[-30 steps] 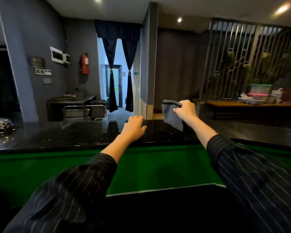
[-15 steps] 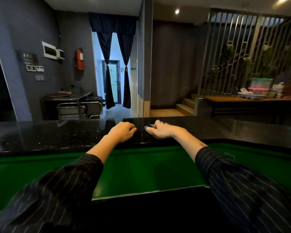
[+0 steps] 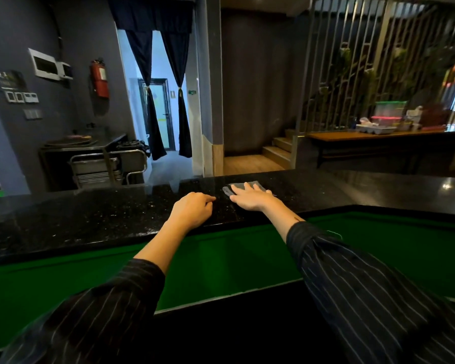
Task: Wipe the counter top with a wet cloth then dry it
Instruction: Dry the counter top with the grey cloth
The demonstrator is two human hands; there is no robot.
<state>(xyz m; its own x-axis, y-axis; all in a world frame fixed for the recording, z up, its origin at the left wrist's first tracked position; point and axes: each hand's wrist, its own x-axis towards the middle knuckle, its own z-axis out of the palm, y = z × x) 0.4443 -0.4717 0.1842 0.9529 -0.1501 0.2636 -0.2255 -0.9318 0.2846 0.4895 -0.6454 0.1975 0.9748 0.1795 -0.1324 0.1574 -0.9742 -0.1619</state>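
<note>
A black speckled stone counter top (image 3: 90, 216) runs across the view from left to right. A grey cloth (image 3: 252, 185) lies flat on it near the far edge, in the middle. My right hand (image 3: 252, 199) presses flat on the cloth with fingers spread, covering most of it. My left hand (image 3: 192, 210) rests on the counter just left of the cloth, fingers loosely curled, holding nothing.
A green surface (image 3: 221, 264) lies below the counter's near edge. Beyond the counter stand a metal trolley (image 3: 103, 166) at left, a pillar (image 3: 213, 101) and steps (image 3: 279, 148) in the middle, and a wooden table (image 3: 378, 136) with boxes at right.
My right hand brought the cloth down from the air onto the counter and spread it flat, then slid it a little to the right. The left hand stayed resting on the counter.
</note>
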